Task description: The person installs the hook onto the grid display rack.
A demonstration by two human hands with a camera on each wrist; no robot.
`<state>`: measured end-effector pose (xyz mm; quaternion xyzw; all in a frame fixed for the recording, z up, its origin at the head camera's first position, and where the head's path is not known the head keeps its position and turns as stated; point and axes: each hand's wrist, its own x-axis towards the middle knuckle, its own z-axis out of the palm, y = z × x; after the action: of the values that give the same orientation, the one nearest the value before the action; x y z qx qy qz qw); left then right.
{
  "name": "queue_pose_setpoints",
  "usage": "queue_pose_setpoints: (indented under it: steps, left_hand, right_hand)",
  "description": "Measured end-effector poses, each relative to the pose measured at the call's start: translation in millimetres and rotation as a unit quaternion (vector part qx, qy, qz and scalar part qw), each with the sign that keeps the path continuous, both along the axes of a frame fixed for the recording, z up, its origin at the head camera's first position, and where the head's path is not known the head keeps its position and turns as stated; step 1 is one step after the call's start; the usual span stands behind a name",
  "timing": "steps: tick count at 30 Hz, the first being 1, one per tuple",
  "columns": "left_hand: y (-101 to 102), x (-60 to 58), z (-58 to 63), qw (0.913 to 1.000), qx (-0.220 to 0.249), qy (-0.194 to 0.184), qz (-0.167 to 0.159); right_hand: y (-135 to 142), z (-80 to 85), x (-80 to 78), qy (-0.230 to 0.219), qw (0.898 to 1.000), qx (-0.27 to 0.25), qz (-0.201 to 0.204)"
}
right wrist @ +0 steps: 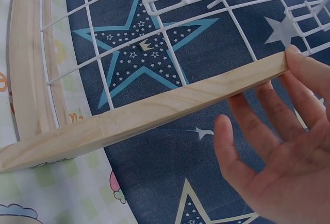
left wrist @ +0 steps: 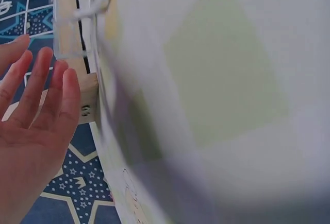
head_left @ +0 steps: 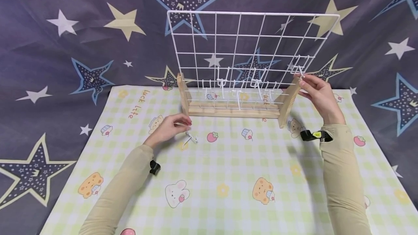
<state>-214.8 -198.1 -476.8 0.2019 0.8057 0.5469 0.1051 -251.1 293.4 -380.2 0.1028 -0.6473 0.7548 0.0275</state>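
A white wire grid panel stands in a wooden base with two uprights. Several white wire hooks hang on its lower rows, one near the right upright. My right hand pinches the upper end of that wooden upright, thumb on its near edge and fingers behind, close to this hook. My left hand is low at the front left of the base, its fingers loosely extended. Right below its fingertips is a loose white hook on the cloth, blurred in the left wrist view.
A green-and-white checked tablecloth printed with cartoon animals covers the table. Behind it hangs a dark star-patterned curtain. The base's left upright stands just beyond my left hand.
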Motion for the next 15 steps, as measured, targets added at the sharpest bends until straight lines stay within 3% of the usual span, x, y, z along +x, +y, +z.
queue_pose_setpoints:
  steps: [8, 15]
  left_hand:
    - [-2.0, -0.8, -7.3, 0.9975, 0.005, -0.037, -0.059]
    - [-1.9, -1.2, -9.8, 0.9943, -0.021, -0.041, -0.097]
  right_hand:
    - [0.5, -0.1, 0.2, 0.010, 1.000, -0.010, 0.009]
    - [0.6, -0.1, 0.1, 0.007, 1.000, -0.006, 0.005]
